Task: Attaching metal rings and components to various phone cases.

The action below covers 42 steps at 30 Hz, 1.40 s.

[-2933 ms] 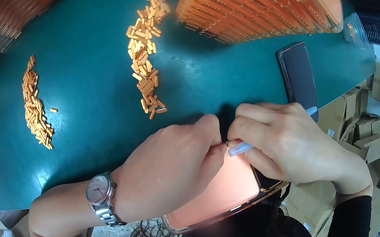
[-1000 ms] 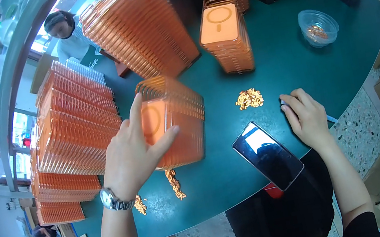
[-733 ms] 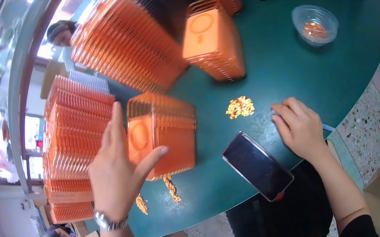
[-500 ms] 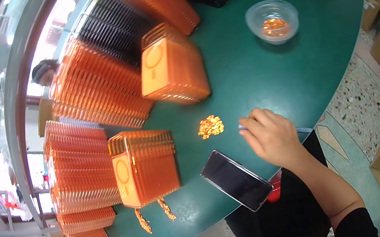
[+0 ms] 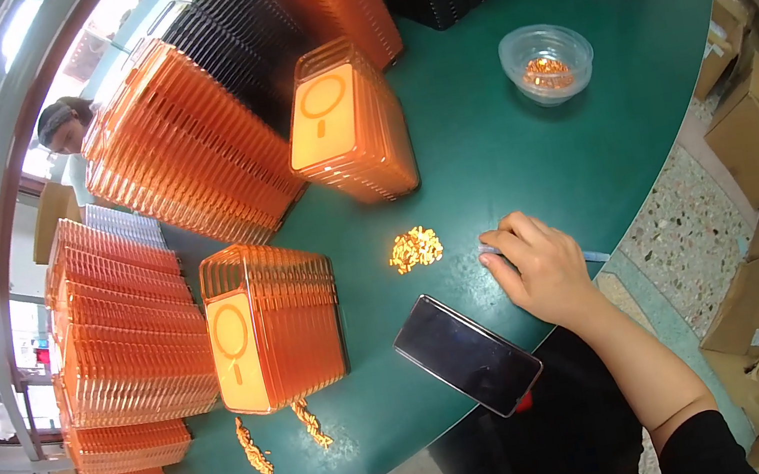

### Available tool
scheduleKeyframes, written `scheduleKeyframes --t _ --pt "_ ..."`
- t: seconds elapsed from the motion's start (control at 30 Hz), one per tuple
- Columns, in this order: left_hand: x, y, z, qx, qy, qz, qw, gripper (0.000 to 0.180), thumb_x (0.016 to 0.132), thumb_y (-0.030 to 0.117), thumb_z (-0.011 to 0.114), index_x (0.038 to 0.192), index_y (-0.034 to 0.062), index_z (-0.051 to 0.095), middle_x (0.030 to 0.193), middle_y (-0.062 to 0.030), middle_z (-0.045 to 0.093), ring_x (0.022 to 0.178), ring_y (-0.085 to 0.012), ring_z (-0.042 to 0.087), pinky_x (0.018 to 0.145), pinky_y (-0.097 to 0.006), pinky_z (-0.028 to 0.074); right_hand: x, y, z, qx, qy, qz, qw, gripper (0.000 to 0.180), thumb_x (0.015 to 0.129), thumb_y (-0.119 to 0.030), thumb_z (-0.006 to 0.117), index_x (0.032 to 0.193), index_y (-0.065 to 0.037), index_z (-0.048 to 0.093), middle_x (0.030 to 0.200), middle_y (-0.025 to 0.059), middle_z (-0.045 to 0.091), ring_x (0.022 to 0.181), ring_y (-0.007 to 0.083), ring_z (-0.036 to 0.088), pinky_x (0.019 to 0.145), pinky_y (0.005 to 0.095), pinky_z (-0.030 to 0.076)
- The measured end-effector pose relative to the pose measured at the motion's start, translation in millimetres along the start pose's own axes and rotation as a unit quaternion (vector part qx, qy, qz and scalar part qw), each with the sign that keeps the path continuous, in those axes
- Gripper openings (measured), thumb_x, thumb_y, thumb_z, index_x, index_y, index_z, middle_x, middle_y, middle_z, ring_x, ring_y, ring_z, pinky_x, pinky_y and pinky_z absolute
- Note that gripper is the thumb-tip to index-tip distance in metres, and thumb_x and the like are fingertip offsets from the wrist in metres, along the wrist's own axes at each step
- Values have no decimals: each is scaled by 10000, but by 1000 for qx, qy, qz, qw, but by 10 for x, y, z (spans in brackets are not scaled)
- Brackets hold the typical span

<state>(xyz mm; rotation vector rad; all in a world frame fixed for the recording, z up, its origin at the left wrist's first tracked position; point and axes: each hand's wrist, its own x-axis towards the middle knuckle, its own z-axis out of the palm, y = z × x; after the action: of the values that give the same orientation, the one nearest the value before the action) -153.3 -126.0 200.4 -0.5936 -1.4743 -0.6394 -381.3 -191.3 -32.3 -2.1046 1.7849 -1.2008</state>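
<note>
Tool [image 5: 596,257]: pinched in right grip [image 5: 541,265]; long axis crosswise, front end leftward toward gold pieces [image 5: 415,249] on desk [image 5: 508,158].

On the worktop [image 5: 486,152], loose pieces [image 5: 416,249] lie beyond the phone [image 5: 467,353]; a case stack [image 5: 289,329] stands left, a bowl [image 5: 548,63] far right.

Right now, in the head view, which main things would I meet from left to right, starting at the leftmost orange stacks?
Leftmost stacked orange cases, nearer orange stack with a ring mark, rounded pile of small gold pieces, right hand holding a pale blue stick, cardboard boxes.
</note>
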Motion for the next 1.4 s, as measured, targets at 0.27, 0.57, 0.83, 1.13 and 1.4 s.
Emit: scheduleKeyframes --t 0.27,0.57,0.83,1.13,1.4 --pt "-135 139 -642 -13 275 -372 887 196 1045 186 615 1146 17 623 1137 -86 584 1052 -199 593 859 -309 526 -7 -39 -60 -34 -36 -34 998 187 913 -197 759 1033 -60 715 977 74 612 876 273 658 698 409 550" --pt "-611 -1995 -1046 688 -198 -463 523 904 949 478 746 1594 -51 397 1463 -348 553 1383 -431 559 1125 -469 486 0 -32 -64 0 -59 -31 998 226 913 -224 770 1062 -58 733 964 77 643 889 292 666 738 421 530" --pt "-660 -2263 -1319 653 -203 -594 424 1073 838 543 783 1608 -50 327 1281 -361 621 1232 -491 621 1036 -510 545 -8 31 -26 44 -24 -30 998 221 907 -226 772 1042 -55 733 959 81 637 892 286 663 738 424 544" --pt "-432 -1538 -684 316 182 -662 655 1026 904 431 796 1654 -46 284 1338 -160 653 1108 -210 668 916 -324 545 -56 80 -104 54 -9 -22 998 272 907 -207 780 1125 -53 725 1025 108 640 902 311 677 738 448 567" --pt "-1523 1134 665 -77 319 -748 577 1012 917 379 719 1705 25 194 1650 -222 426 1326 -298 585 1007 -392 506 -298 -481 -1142 232 -173 -232 929 706 773 -192 920 1412 -55 652 1273 177 672 842 242 714 647 349 577"
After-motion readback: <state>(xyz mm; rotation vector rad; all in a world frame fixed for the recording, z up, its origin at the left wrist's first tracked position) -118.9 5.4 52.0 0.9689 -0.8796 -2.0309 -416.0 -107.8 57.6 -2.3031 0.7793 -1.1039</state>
